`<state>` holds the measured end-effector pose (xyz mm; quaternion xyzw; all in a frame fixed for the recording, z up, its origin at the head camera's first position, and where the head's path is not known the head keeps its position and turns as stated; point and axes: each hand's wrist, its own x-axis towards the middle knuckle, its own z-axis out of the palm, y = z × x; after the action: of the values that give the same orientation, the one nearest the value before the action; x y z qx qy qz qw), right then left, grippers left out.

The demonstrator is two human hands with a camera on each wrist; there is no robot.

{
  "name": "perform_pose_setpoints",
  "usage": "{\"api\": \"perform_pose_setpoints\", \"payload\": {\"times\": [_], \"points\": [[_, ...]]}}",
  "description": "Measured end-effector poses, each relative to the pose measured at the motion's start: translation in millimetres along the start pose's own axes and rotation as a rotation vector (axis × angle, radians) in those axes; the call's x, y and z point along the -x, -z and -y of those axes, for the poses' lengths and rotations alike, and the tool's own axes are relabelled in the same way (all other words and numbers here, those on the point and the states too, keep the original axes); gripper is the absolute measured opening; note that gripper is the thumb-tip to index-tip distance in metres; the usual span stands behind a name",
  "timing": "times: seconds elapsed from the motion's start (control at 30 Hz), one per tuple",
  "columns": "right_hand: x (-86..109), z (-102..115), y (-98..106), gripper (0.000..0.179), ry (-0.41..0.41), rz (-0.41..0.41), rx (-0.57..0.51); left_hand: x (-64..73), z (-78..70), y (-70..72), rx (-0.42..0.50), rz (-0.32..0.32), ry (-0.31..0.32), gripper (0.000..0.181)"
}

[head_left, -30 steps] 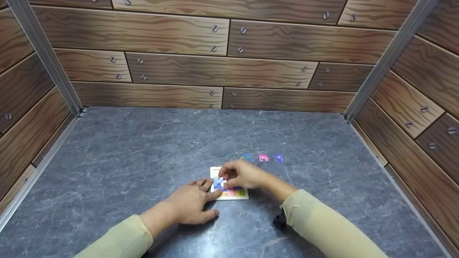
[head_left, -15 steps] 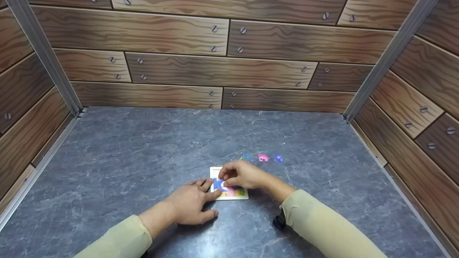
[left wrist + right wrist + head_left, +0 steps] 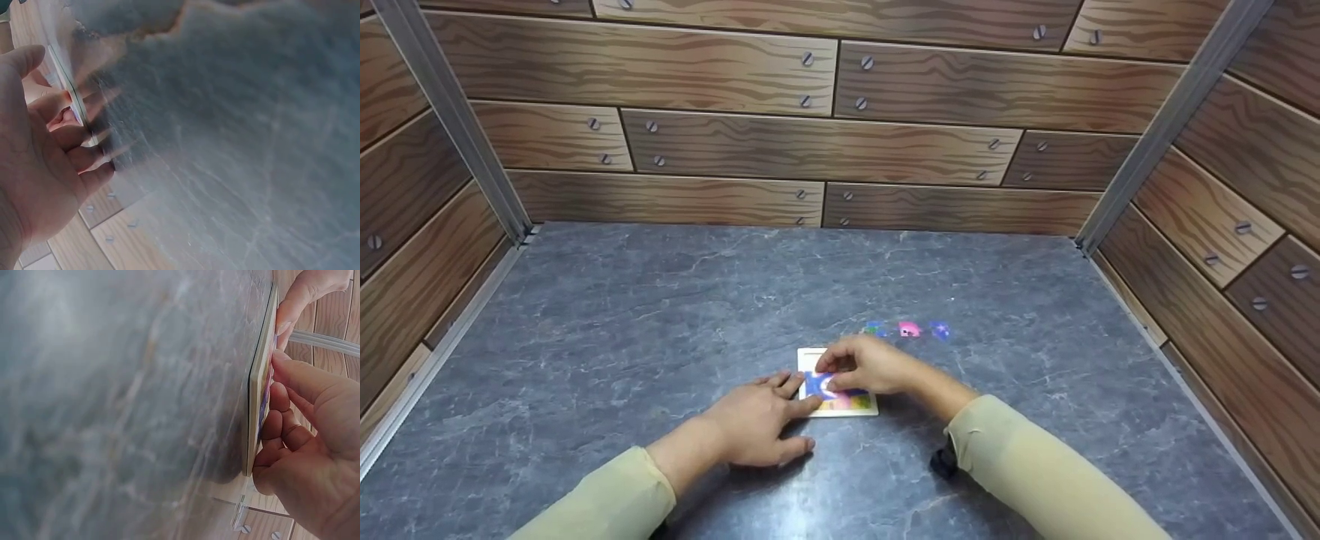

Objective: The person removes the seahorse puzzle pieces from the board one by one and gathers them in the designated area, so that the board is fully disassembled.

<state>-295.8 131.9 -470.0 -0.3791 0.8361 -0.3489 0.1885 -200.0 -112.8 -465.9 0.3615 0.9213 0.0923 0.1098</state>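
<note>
A small jigsaw puzzle board (image 3: 859, 414) with a pale frame lies flat on the table. My left hand (image 3: 757, 424) rests beside it, straight fingertips over its left edge; the left wrist view shows those fingers along the board edge (image 3: 68, 84). Over the board's middle, my right hand (image 3: 871, 365) has its thumb and curled fingertips on a blue puzzle piece (image 3: 814, 385) with a white patch. That piece sits level with the coloured picture around it. In the right wrist view the right thumb and fingers (image 3: 279, 396) touch the picture side. The board's upper right is hidden by the hand.
Beyond the board lie three loose puzzle pieces in a row: a green-and-blue one (image 3: 874, 328), a pink one (image 3: 910, 329) and a purple-blue one (image 3: 940, 330). Wood-patterned walls (image 3: 675, 142) enclose the grey marbled table (image 3: 660, 300) on the back and sides.
A second ago the blue piece under my right fingers looked pale and tilted; now it lies flat and darker in the board. Both hands have stayed in nearly the same place.
</note>
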Motion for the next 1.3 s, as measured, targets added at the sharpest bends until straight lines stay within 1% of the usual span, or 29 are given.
{"api": "perform_pose_setpoints", "payload": {"times": [0.13, 0.23, 0.47, 0.6, 0.8, 0.97, 1.2, 1.3], "points": [[-1.0, 1.0, -0.9, 0.019, -0.018, 0.000, 0.017, 0.2, 1.5, 2.5, 0.014, 0.001, -0.005, 0.067], [-1.2, 2.1, -1.9, 0.019, -0.039, -0.005, 0.004, 0.8, 2.7, 3.6, 0.028, -0.002, -0.005, 0.066], [-1.6, 2.8, -3.7, 0.021, 0.006, -0.023, -0.050, 0.9, 4.0, 3.6, 0.021, -0.015, -0.005, 0.064], [-1.6, 3.7, -3.4, 0.022, -0.007, -0.037, -0.066, 0.5, 2.8, 4.5, 0.005, -0.009, -0.003, 0.065], [0.2, 6.0, -2.7, 0.022, -0.023, -0.045, -0.098, -0.4, 1.1, 3.7, -0.006, -0.016, -0.013, 0.065], [0.8, 5.7, -3.2, 0.020, -0.018, -0.054, -0.090, -0.9, 0.8, 3.4, -0.005, -0.014, -0.013, 0.065], [1.7, 5.4, -3.4, 0.017, -0.034, -0.062, -0.068, -1.2, 1.2, 2.9, -0.004, -0.012, -0.011, 0.066], [2.1, 4.2, -3.2, 0.018, -0.030, -0.069, -0.086, -0.6, 0.8, 2.7, 0.001, -0.016, -0.013, 0.066]]}}
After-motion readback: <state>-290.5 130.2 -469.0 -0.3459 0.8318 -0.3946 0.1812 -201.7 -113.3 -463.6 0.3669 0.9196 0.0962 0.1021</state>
